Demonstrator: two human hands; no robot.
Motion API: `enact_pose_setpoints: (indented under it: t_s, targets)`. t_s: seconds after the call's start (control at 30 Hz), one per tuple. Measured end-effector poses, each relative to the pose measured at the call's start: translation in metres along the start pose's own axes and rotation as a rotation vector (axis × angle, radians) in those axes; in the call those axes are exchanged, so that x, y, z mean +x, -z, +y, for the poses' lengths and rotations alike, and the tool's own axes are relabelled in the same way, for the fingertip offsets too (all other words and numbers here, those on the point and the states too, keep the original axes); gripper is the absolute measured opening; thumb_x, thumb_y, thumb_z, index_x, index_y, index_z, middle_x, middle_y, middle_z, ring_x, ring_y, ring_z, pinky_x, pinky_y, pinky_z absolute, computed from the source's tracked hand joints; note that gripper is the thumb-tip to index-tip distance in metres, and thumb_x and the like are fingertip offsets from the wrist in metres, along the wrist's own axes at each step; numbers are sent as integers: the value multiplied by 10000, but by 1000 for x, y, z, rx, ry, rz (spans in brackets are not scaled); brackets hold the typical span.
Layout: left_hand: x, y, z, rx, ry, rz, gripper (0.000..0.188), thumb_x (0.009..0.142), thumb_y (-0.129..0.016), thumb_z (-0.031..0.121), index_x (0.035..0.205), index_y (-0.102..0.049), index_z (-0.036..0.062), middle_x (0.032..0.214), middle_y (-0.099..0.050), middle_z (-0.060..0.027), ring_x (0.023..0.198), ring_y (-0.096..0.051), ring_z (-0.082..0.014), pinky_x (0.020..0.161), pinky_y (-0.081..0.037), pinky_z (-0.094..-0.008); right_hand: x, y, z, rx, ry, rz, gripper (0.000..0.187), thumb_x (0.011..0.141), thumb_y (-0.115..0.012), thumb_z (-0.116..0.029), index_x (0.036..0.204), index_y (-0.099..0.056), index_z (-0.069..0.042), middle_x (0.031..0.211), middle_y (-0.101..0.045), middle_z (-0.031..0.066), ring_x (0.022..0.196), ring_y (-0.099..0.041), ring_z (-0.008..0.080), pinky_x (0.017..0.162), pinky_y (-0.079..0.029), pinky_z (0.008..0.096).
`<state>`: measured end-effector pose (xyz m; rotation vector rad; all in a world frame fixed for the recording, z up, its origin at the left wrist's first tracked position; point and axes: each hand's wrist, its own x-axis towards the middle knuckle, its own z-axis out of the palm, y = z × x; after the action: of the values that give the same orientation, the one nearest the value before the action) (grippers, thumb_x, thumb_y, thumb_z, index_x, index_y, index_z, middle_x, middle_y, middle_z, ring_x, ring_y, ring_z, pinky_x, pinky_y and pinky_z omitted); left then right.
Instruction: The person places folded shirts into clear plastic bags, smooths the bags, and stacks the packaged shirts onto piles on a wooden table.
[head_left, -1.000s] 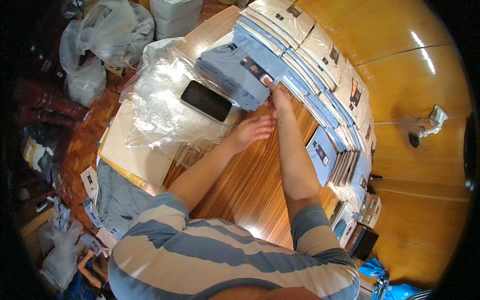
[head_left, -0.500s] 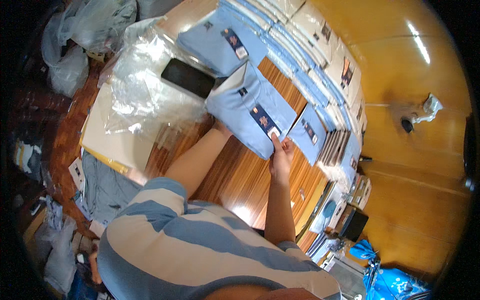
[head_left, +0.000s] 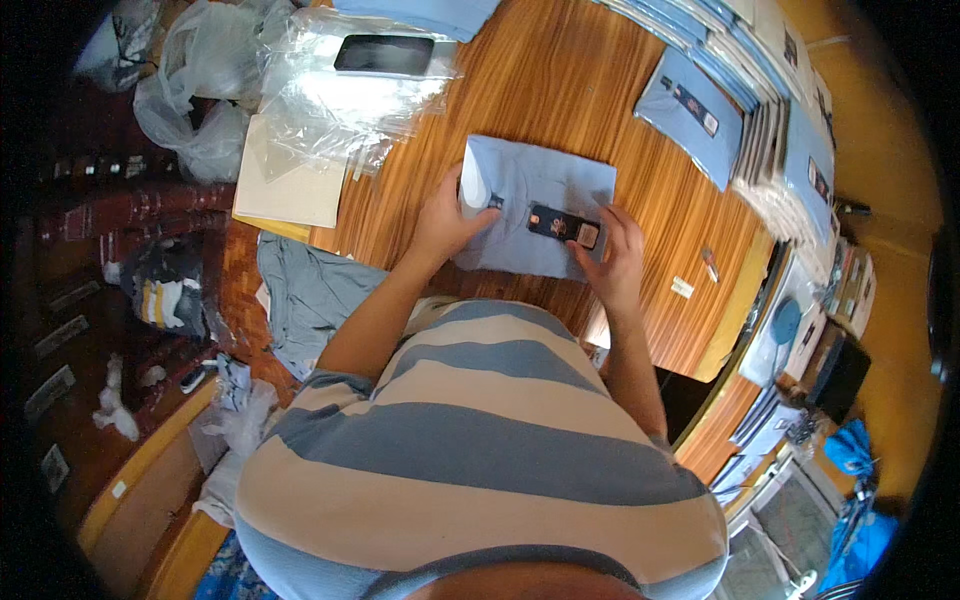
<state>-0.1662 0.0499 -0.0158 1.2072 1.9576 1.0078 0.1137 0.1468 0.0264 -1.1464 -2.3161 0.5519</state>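
Observation:
A folded light-blue shirt [head_left: 515, 245] lies before me near the front edge of the wooden table, its collar end to the left. A dark hang tag [head_left: 563, 226] with a pale label rests on it. My left hand [head_left: 447, 218] grips the shirt's left edge, thumb on top by the collar and the other fingers mostly hidden. At the opposite edge, my right hand [head_left: 618, 262] holds the shirt with its thumb on the tag's end and its fingers curled at the side.
Clear plastic bags [head_left: 330, 100] lie at the back left, with a black phone [head_left: 385, 55] on them. Beige card sheets [head_left: 290, 185] sit below these. Another folded blue shirt [head_left: 690, 115] and stacks of packed shirts [head_left: 770, 150] line the right side. Grey cloth [head_left: 310, 300] hangs left.
The shirt has come down from a raised, tilted position toward the table close to my body, both hands still on it. My view has turned, and the left hand's thumb now shows on top.

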Motion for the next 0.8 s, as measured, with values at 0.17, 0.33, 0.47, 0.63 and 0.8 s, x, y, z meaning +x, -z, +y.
enact_pose_setpoints:
  t_s: [0.17,0.33,0.47,0.63,0.8]
  targets:
    - [9,-27,-33,-275,-57,35,699,896,-767,114,1504,-448,-19,1261,-692,-220,1167,-665,-268,996,-515,-378,25,-8,37,-64,258,-335,541,737,-877,-234,1200,-663,-52,1163,-648,128,1128,-606,359,988,-489,469]
    - [6,-23,-38,-225,-10,12,652,953,-673,72,1540,-407,-28,1324,-661,-240,1174,-659,-272,1019,-495,-349,53,-8,15,-225,427,-429,417,784,-838,-265,1136,-698,-89,1020,-657,115,1066,-638,342,948,-502,476]
    - [5,-22,-26,-69,-25,13,594,1005,-576,89,1554,-384,-31,1410,-610,-254,1230,-640,-318,1057,-466,-356,76,-26,26,126,131,-637,400,821,-819,-255,1166,-695,-95,1043,-704,156,1072,-663,362,940,-518,488]
    - [0,-21,-38,-59,10,28,564,1022,-521,87,1556,-383,-29,1463,-566,-264,1299,-598,-349,1091,-436,-371,88,-20,57,-30,10,-590,506,858,-807,-287,1288,-648,-73,1224,-692,231,1152,-668,358,996,-526,456]
    - [-11,-22,-12,-224,109,2,541,1006,-533,37,1530,-421,-33,1422,-605,-180,1313,-555,-247,1115,-406,-348,22,-17,67,-96,-282,-273,622,868,-791,-278,1392,-559,-36,1295,-643,258,1199,-641,374,1044,-509,445]
